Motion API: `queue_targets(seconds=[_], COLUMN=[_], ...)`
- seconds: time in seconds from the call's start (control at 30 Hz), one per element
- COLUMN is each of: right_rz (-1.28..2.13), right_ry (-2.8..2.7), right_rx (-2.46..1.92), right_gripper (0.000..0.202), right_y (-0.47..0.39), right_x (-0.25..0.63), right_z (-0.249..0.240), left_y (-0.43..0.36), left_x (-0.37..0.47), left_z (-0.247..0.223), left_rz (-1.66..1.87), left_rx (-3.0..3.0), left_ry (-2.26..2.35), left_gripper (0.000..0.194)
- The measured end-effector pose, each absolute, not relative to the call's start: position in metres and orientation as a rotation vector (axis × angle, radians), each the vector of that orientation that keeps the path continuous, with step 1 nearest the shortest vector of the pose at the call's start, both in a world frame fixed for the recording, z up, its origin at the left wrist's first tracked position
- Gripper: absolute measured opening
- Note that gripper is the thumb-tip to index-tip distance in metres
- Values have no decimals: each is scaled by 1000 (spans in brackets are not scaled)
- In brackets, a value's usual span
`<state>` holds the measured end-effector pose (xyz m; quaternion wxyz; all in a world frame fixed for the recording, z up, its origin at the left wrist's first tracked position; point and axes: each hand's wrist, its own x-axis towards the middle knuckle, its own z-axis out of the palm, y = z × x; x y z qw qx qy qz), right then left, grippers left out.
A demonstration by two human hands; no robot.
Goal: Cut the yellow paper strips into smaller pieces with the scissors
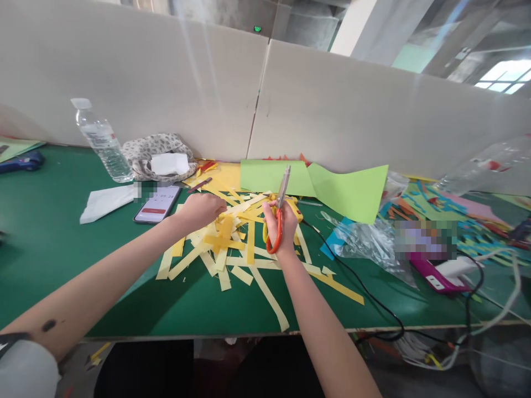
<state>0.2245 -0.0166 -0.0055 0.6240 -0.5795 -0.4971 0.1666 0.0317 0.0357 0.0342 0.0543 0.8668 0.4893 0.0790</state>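
Observation:
My right hand (282,228) holds red-handled scissors (275,235), their metal blades pointing up and away. Right behind that hand lies a yellow tool (297,210), partly hidden by it. My left hand (204,211) is closed above the left side of a heap of yellow paper strips (224,240); what its fingers grip, if anything, is too small to make out. Behind the heap, green paper sheets (277,176) lean near the partition, with a darker yellow sheet (230,174) to their left.
A phone (157,204), a white tissue (107,202), a patterned pouch (160,146) and a water bottle (102,141) stand or lie at left. Right are clear plastic (373,243), a magenta power strip (440,279), cables and colored scraps (440,204).

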Motion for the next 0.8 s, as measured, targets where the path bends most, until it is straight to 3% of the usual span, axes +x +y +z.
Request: queue_targets(seconds=[0.17,0.4,0.63,0.8], right_rz=[307,393,433,419], right_ry=[-1056,-1002,-983,-965], right_rx=[-1248,-1211,-1261,-1274], right_gripper=[27,28,27,22], right_y=[-18,-14,-13,-11], right_x=[226,231,231,234], right_z=[-1,3,-2,-5], left_y=[58,95,114,115], left_x=[63,95,96,94], left_z=[33,27,9,9], left_rz=[20,-15,-8,16], left_rx=[2733,2654,2455,2390], left_ry=[1465,1489,1504,1499], left_gripper=[30,38,32,42])
